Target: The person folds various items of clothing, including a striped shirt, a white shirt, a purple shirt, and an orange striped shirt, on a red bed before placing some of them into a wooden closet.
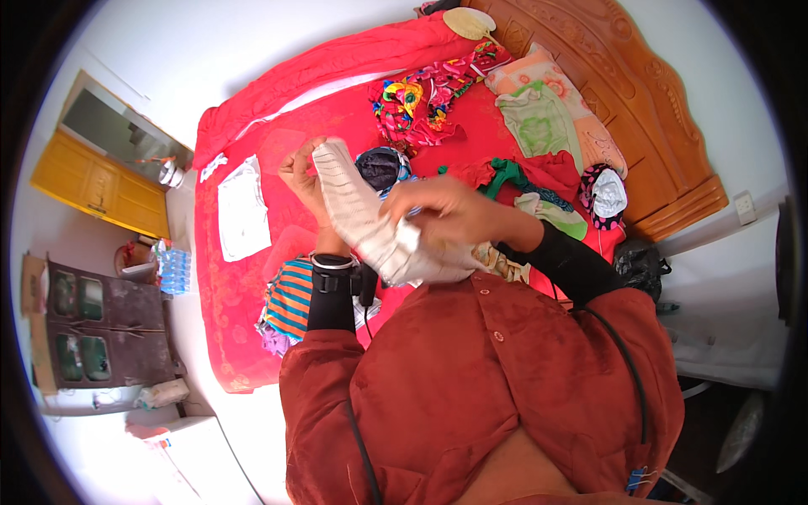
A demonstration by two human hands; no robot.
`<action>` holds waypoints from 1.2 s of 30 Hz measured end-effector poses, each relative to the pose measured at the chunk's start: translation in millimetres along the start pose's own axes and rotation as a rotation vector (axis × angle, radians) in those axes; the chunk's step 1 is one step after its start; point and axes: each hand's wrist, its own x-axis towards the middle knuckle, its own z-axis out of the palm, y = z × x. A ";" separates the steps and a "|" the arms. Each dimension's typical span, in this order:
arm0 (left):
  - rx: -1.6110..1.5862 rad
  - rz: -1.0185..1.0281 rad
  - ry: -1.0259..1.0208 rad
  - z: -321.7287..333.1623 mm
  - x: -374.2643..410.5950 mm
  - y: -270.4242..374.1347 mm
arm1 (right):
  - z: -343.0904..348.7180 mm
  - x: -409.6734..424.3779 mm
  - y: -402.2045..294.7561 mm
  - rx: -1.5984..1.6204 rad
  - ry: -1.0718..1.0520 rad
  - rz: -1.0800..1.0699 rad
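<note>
A white cloth garment with thin dark stripes [360, 208] hangs between my hands, in front of my chest and above the bed. My left hand [309, 180] pinches its far upper end between thumb and fingers. Lower down, my right hand [442, 208] grips the bunched fabric; it looks slightly blurred, and its fingertips are partly hidden by the cloth. Past the garment, a dark-lined blue patterned cap or cloth item [382, 169] lies on the red bedspread [233, 315]. A folded striped garment in orange and teal [290, 297] rests on a pile beside my left forearm.
White folded clothing [244, 211] lies toward the bed's left side. Floral fabric [416, 104], a green-and-white cloth [540, 120], pillows [527, 69] and crumpled red clothing [549, 177] spread toward the carved wooden headboard [637, 95]. A black plastic bag [639, 265] sits at right.
</note>
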 end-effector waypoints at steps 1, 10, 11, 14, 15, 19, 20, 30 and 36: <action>-0.105 -0.027 0.039 11.8 -1.3 14.1 | 8.2 3.2 -6.4 0.078 -0.054 0.063; -0.898 -0.594 -0.298 30.7 -25.3 95.9 | -18.5 5.1 10.7 0.310 0.511 0.208; -0.912 -0.556 -0.339 31.3 -30.5 98.5 | -17.6 2.8 14.3 0.339 0.540 0.215; -0.681 -0.269 -0.408 33.8 -40.3 90.4 | -15.4 -1.7 16.8 0.398 0.618 0.252; -0.676 -0.236 -0.451 32.8 -40.9 90.3 | -14.4 -3.1 17.6 0.408 0.635 0.243; -0.611 -0.157 -0.429 32.9 -48.7 99.7 | -10.2 -8.8 21.6 0.481 0.685 0.224; -0.593 -0.148 -0.418 33.0 -49.8 100.7 | -8.8 -10.3 22.6 0.507 0.693 0.223; -0.427 -0.157 -0.432 30.5 -59.1 94.7 | 0.5 -15.2 20.5 0.478 0.751 0.249; -0.349 -0.059 -0.424 32.3 -59.9 96.1 | -0.9 -16.8 19.7 0.439 0.703 0.268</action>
